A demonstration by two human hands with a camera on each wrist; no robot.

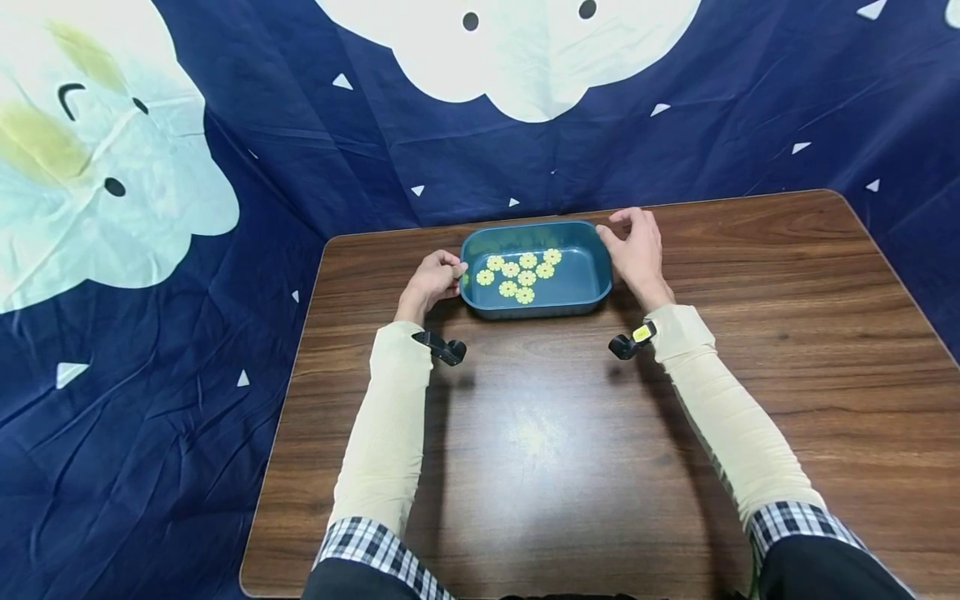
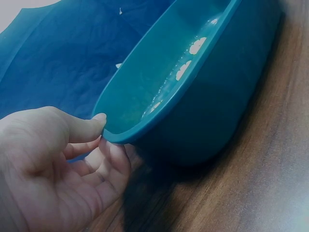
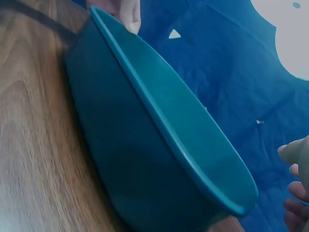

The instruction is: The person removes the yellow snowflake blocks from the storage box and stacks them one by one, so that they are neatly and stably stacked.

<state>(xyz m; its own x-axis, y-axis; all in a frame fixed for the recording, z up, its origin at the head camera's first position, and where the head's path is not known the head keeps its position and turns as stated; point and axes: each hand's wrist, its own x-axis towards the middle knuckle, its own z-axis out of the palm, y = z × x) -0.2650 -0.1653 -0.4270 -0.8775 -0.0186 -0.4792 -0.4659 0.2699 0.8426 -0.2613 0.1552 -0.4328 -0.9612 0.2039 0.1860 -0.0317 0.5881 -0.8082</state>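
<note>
A dark teal rectangular tub with rounded corners stands near the back edge of the table. On its floor lie several yellow flower-shaped pieces, grouped toward the left and middle. My left hand pinches the rim at the tub's left end, thumb on top and fingers beneath, as the left wrist view shows on the teal rim. Beyond the right end is my right hand, fingers loosely bent. In the right wrist view a gap separates that hand from the tub wall.
The brown wood-grain table has rounded corners. Behind it and to the left hangs a dark blue cloth with white cloud shapes and small white triangles. A small black camera is strapped to each wrist over pale sleeves.
</note>
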